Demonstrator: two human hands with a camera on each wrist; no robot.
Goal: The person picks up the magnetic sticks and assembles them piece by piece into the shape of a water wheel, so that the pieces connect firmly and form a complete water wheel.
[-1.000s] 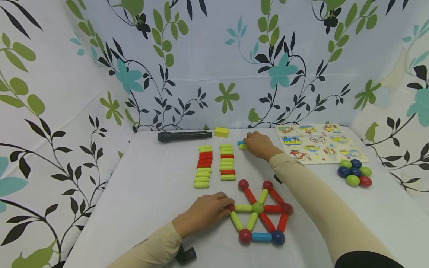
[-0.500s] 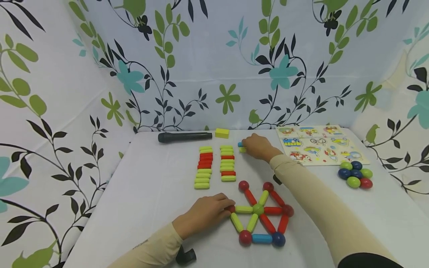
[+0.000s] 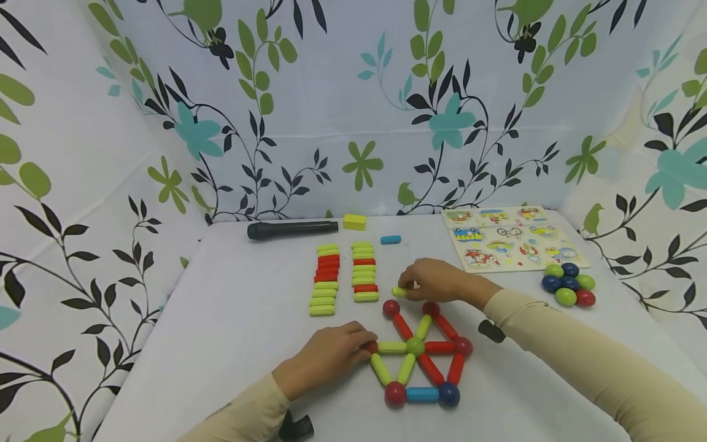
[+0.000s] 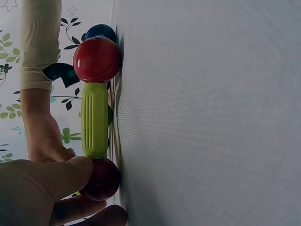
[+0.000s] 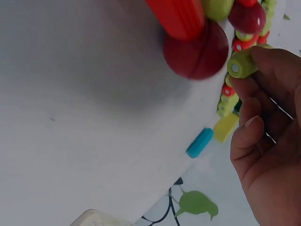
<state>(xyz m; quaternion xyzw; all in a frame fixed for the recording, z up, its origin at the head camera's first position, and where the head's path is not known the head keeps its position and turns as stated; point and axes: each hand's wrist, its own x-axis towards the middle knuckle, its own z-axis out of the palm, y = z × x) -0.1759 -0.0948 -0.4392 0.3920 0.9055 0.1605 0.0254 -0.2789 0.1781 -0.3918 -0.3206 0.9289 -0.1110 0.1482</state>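
Note:
A flat wheel-like figure of magnetic sticks and balls lies on the white table, with a green ball (image 3: 415, 346) at its hub. My left hand (image 3: 326, 356) pinches the red ball (image 4: 102, 180) at the figure's left corner; a yellow-green stick (image 4: 95, 120) joins that ball to another red ball (image 4: 97, 60). Just beyond the figure's far side, my right hand (image 3: 436, 279) pinches a loose yellow-green magnetic stick (image 5: 241, 65) between thumb and finger. Two far red balls, left (image 3: 391, 307) and right (image 3: 431, 310), sit close to this hand, with no stick between them.
Two columns of red and yellow-green sticks, left (image 3: 324, 282) and right (image 3: 364, 270), lie behind the figure. Farther back are a blue stick (image 3: 390, 239), a yellow block (image 3: 355, 221) and a black microphone (image 3: 293, 229). At right lie a picture board (image 3: 513, 239) and several balls (image 3: 569, 283).
My right hand has picked up the yellow-green stick from beside the blue one and brought it nearer, towards the figure. The blue stick stays behind. My left hand keeps its hold.

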